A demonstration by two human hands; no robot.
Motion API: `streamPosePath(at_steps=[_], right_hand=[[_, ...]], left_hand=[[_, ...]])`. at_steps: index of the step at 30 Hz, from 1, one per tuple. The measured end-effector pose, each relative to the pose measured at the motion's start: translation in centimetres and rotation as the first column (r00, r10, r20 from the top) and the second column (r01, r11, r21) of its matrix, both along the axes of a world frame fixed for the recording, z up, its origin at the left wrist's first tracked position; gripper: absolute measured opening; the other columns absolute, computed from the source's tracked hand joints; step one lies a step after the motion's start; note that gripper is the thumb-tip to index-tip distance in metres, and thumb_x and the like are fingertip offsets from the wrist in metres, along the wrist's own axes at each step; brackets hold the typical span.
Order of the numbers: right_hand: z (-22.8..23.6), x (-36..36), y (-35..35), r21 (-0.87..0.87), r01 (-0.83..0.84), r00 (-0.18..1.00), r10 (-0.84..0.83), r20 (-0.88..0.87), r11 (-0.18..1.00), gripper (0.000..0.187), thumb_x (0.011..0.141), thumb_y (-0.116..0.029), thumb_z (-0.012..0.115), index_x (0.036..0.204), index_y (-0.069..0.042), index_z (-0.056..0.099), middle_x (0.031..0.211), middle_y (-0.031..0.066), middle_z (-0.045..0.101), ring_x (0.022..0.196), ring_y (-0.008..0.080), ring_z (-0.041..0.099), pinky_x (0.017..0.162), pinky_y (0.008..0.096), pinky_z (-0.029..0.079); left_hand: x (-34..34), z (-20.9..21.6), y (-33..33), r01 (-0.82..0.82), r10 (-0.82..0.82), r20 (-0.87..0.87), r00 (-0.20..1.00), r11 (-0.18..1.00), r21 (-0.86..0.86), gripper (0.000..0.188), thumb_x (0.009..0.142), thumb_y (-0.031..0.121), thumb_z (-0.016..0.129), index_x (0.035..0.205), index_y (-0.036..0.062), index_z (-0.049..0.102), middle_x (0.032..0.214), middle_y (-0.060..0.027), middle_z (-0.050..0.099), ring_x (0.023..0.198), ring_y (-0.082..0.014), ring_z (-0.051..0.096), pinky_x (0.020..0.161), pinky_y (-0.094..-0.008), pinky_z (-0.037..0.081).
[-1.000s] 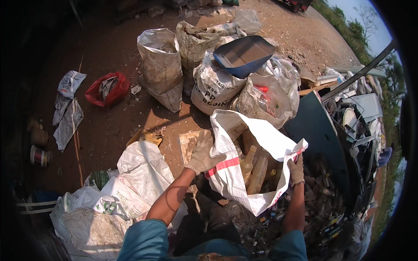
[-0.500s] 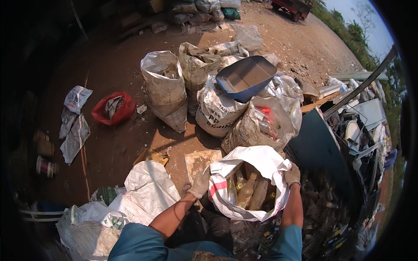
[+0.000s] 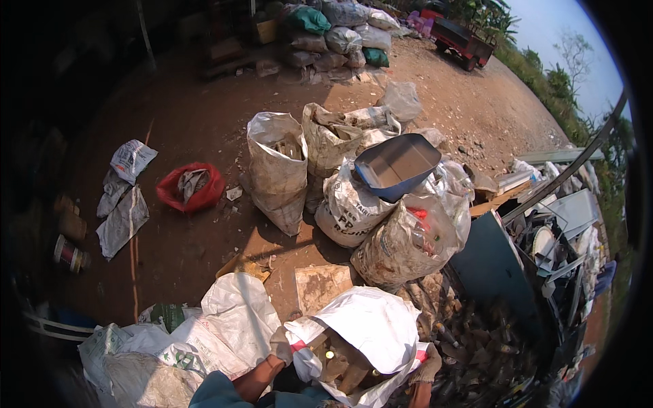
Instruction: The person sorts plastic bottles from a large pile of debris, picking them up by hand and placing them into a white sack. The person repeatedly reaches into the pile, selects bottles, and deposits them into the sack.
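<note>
Sack of bottles held open at its mouth.
Gloved left hand point(image 3: 280, 345) and right hand point(image 3: 428, 368) each gripped the white sack point(image 3: 371, 326) rim; bottles point(image 3: 337, 364) lay inside.

Printed white sacks point(image 3: 350, 207) stand mid-yard; a white sack point(image 3: 371, 326), seemingly red-striped, lies below.

Both forearms point(image 3: 255, 381) cut off at the lower edge (the white sack's point(image 3: 371, 326) contents mostly hidden).
</note>
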State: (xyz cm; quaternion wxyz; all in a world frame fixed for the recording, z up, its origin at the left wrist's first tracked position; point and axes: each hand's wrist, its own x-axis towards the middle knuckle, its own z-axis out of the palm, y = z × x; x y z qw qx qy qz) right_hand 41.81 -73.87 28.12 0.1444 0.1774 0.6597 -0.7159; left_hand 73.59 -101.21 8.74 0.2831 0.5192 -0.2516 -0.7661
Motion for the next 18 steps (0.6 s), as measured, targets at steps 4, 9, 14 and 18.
streamPosePath(at_steps=[4, 9, 14, 18], right_hand=[[5.3, 2.4, -1.0, 0.151, 0.073, 0.997, -0.071, -0.017, 0.986, 0.025, 0.1, -0.022, 0.067, 0.092, 0.002, 0.071, 0.084, 0.0054, 0.067, 0.073, 0.0181, 0.064, 0.067, 0.0336, 0.051], [3.3, 2.1, 1.6, 0.091, 0.183, 0.983, -0.18, -0.039, 0.979, 0.026, 0.101, -0.023, 0.066, 0.089, 0.0, 0.068, 0.081, 0.0048, 0.065, 0.069, 0.0169, 0.063, 0.064, 0.0327, 0.05], [6.5, 5.7, -1.1, 0.008, 0.146, 0.988, -0.147, 0.052, 0.989, 0.027, 0.102, -0.029, 0.067, 0.097, -0.003, 0.065, 0.085, 0.003, 0.064, 0.077, 0.0176, 0.064, 0.071, 0.0347, 0.053], [6.0, 5.8, -5.8, -0.283, 0.231, 0.961, -0.172, 0.219, 0.931, 0.025, 0.104, -0.029, 0.062, 0.101, -0.005, 0.065, 0.088, 0.0043, 0.066, 0.08, 0.0213, 0.067, 0.072, 0.0366, 0.056]], left_hand=[[-1.9, 11.4, 0.6, 0.733, -0.035, 0.888, 0.459, 0.58, -0.356, 0.026, 0.102, 0.015, 0.056, 0.109, -0.0066, 0.068, 0.097, -0.0085, 0.072, 0.088, -0.0207, 0.07, 0.078, -0.0346, 0.057], [1.8, 13.4, 2.0, 0.396, -0.2, 0.512, 0.835, 0.866, -0.307, 0.026, 0.102, 0.017, 0.055, 0.099, -0.006, 0.067, 0.089, -0.0068, 0.068, 0.08, -0.0185, 0.065, 0.073, -0.0344, 0.053], [3.3, 20.4, -0.5, 0.296, -0.162, 0.412, 0.896, 0.912, -0.284, 0.029, 0.101, 0.018, 0.055, 0.089, -0.0054, 0.067, 0.081, -0.0051, 0.065, 0.073, -0.0163, 0.06, 0.068, -0.0342, 0.049], [1.7, 25.0, -3.5, 0.187, -0.056, 0.363, 0.93, 0.924, -0.335, 0.033, 0.101, 0.019, 0.054, 0.082, -0.0049, 0.067, 0.074, -0.0038, 0.062, 0.067, -0.0145, 0.057, 0.063, -0.0341, 0.046]])
